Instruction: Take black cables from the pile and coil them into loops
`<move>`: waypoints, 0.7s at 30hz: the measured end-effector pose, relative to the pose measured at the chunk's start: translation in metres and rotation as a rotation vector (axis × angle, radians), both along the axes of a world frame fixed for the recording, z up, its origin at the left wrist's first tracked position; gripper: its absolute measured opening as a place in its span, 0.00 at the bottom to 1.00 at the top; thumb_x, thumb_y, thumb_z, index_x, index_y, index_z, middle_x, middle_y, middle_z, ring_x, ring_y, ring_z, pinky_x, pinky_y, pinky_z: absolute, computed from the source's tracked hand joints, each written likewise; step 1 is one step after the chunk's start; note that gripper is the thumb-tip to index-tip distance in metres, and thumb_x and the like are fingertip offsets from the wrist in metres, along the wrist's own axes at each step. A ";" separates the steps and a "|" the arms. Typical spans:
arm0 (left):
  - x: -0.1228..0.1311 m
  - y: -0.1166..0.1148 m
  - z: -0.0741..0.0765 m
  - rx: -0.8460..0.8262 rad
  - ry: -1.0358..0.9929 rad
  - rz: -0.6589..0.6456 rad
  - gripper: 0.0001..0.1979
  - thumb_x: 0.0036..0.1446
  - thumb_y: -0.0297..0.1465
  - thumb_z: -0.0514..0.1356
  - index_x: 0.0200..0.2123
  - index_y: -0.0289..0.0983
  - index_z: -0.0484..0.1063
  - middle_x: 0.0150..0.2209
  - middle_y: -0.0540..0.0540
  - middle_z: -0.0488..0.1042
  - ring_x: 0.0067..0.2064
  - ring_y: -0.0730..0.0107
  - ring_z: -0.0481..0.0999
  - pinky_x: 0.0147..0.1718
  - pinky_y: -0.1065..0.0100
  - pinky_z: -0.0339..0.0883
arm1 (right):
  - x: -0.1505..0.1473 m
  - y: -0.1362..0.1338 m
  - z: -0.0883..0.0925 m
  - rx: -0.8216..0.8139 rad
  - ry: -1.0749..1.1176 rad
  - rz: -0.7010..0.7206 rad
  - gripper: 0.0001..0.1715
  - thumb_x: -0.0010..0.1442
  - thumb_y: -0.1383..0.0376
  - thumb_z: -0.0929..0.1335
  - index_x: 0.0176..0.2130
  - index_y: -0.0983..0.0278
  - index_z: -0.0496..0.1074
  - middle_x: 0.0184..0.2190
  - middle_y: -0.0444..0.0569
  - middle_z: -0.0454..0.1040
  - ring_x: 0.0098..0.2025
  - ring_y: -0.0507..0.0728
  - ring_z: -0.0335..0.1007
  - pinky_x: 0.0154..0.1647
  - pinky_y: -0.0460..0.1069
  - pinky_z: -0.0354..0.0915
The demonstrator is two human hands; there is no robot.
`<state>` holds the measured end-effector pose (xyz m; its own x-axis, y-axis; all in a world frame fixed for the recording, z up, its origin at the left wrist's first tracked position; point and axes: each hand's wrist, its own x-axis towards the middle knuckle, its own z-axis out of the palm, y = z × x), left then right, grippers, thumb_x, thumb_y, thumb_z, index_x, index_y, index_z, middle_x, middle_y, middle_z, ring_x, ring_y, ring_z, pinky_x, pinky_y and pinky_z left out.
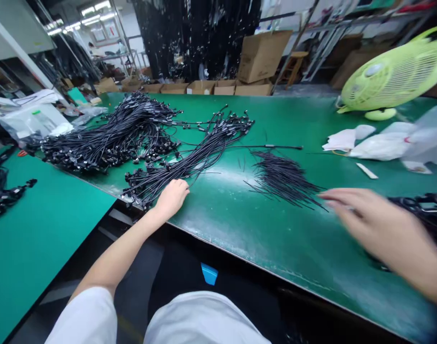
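My left hand (171, 197) rests on the near end of a bundle of black cables (190, 153) on the green table (247, 224); its fingers curl over the cable ends, and what they grip is hidden. My right hand (362, 217) hovers over the table at the right, smeared by motion, fingers stretched toward a small heap of thin black ties (283, 177). A larger pile of black cables (111, 134) lies further left.
A lime-green fan (394, 71) lies at the back right beside white plastic bags (383, 143). More black cables (422, 210) sit at the right edge. Cardboard boxes (261, 55) line the far edge. A second green table (35, 239) stands at left across a gap.
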<state>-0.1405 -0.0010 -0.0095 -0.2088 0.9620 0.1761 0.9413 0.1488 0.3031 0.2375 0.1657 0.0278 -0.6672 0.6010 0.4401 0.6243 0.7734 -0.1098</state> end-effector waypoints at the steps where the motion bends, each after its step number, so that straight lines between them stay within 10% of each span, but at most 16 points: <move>1: 0.012 -0.005 0.005 0.018 -0.123 -0.025 0.09 0.66 0.32 0.51 0.38 0.36 0.69 0.38 0.43 0.72 0.41 0.64 0.72 0.43 0.64 0.65 | -0.018 -0.016 -0.005 -0.104 0.034 0.079 0.18 0.67 0.59 0.59 0.48 0.61 0.72 0.46 0.58 0.75 0.48 0.62 0.73 0.50 0.56 0.70; 7: 0.076 -0.063 0.046 -0.228 -1.051 -0.169 0.08 0.65 0.34 0.51 0.37 0.37 0.64 0.26 0.52 0.67 0.25 0.75 0.66 0.28 0.72 0.61 | -0.175 -0.057 -0.023 -0.316 -0.096 0.401 0.26 0.67 0.60 0.61 0.63 0.60 0.60 0.57 0.57 0.64 0.44 0.57 0.73 0.43 0.52 0.71; 13: 0.057 -0.135 0.070 -0.131 -1.548 -0.107 0.15 0.60 0.43 0.58 0.32 0.36 0.66 0.24 0.51 0.66 0.20 0.80 0.61 0.20 0.73 0.54 | -0.238 0.035 -0.019 -0.260 -0.155 0.231 0.15 0.67 0.68 0.59 0.43 0.70 0.73 0.46 0.60 0.71 0.45 0.58 0.69 0.46 0.50 0.65; 16: 0.026 -0.148 0.053 0.191 -1.512 0.183 0.14 0.58 0.38 0.60 0.27 0.35 0.64 0.31 0.48 0.68 0.27 0.78 0.68 0.27 0.73 0.62 | -0.235 0.060 0.014 -0.207 -0.029 0.176 0.18 0.68 0.69 0.56 0.46 0.72 0.71 0.47 0.59 0.71 0.49 0.57 0.67 0.52 0.51 0.61; 21: -0.003 -0.156 0.016 0.152 -1.493 0.315 0.14 0.59 0.39 0.60 0.30 0.35 0.64 0.27 0.52 0.69 0.18 0.84 0.62 0.17 0.77 0.54 | -0.190 0.019 0.102 -0.096 0.245 0.236 0.20 0.67 0.65 0.58 0.48 0.68 0.73 0.50 0.53 0.72 0.55 0.59 0.66 0.56 0.55 0.58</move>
<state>-0.1436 -0.1574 0.0063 -0.4648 0.8389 -0.2834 -0.2889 0.1589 0.9441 0.0472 0.1844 0.1298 -0.6738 0.4895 0.5534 0.3759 0.8720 -0.3137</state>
